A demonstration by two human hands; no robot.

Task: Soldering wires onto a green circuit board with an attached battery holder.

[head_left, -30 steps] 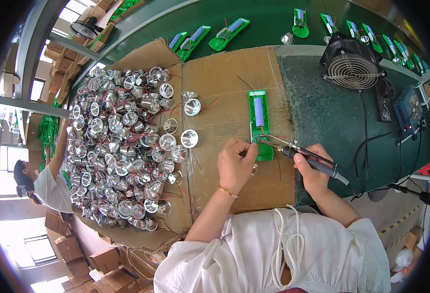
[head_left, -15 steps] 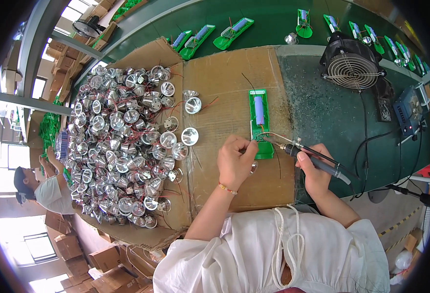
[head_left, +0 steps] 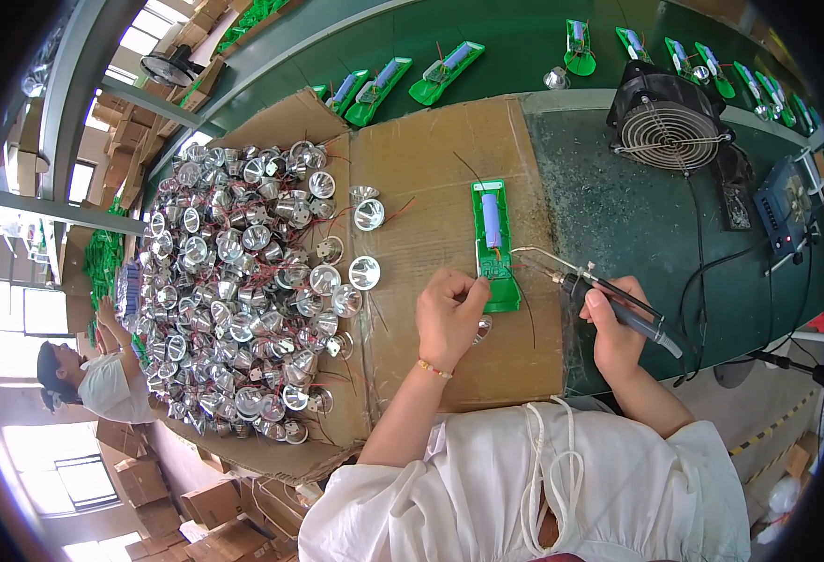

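Note:
A green plastic housing (head_left: 502, 302) lies upright on the cardboard in front of me, with a purple-blue cylindrical battery (head_left: 492, 220) and a small green circuit board (head_left: 496, 268) in it. My left hand (head_left: 451, 317) is closed in a pinch at the board's lower left edge; what the fingertips hold is hidden. Beside that hand, a shiny reflector cup (head_left: 483, 328) shows only in part. My right hand (head_left: 615, 332) grips a soldering iron (head_left: 609, 302) with a thin curved metal feed tube (head_left: 554, 257). Its tip stands just right of the board, apart from it.
A big heap of silver reflector cups with red wires (head_left: 234, 281) covers the cardboard (head_left: 421, 155) at left. A black fan (head_left: 669, 126) and a blue soldering station (head_left: 787, 211) stand at right. Several green housings (head_left: 449, 70) line the back. A co-worker (head_left: 103, 379) is at far left.
The soldering iron has drawn back from the circuit board, as my right hand moved slightly right. The housing has shifted a little left and downward; my left hand stays beside it.

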